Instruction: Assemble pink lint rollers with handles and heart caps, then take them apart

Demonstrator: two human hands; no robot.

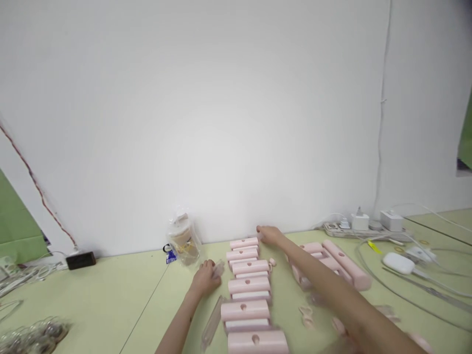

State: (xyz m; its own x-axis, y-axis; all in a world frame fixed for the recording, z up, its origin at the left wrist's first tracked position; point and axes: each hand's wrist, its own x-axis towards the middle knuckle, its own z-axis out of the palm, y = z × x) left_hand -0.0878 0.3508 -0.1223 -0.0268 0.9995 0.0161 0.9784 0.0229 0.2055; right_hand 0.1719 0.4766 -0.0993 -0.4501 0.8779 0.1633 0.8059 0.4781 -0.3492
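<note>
A column of several pink plastic cases (246, 290) with small round holes lies on the pale green table (110, 295), running away from me. My right hand (270, 235) reaches far forward and touches the farthest pink case (244, 243); its fingers look closed on the case's right end. My left hand (205, 278) rests on the table left of the column, fingers curled around a small clear plastic piece (219, 268). Another clear strip (212, 324) lies near my left forearm.
More pink cases (344, 263) are piled right of my arm, with small pink bits (306, 314) beside them. A bagged drink cup (181, 238) stands by the white wall. A power strip with plugs (363, 226), cables and a white device (398, 263) lie at right.
</note>
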